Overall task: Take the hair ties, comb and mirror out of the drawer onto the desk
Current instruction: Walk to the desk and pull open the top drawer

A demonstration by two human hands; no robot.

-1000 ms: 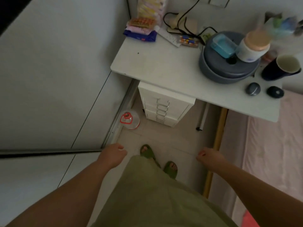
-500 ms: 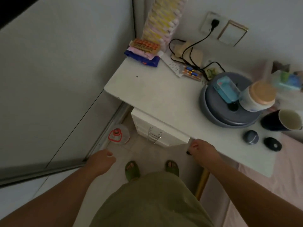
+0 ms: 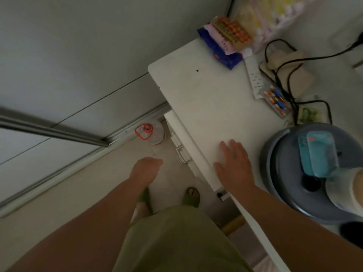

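A white desk [image 3: 206, 99] fills the upper right. Under its left edge stands a white drawer unit [image 3: 181, 138] with metal handles [image 3: 182, 155]; its drawers look closed, so the hair ties, comb and mirror are hidden. My right hand [image 3: 234, 166] lies flat, fingers spread, on the desk's front edge just right of the drawer unit. My left hand [image 3: 145, 169] hangs loosely curled over the floor, a little left of the handles, holding nothing.
On the desk: a grey round appliance [image 3: 290, 173] with a teal box [image 3: 318, 156] on it, a power strip [image 3: 255, 77] with black cables, batteries [image 3: 276, 101], stacked packets [image 3: 225, 42]. A plastic bottle [image 3: 152, 132] stands on the floor by the sliding door rail [image 3: 59, 134].
I have stepped closer to the desk. My right hand rose from the desk's edge onto its top and spread flat. My left hand moved nearer the drawer handles.
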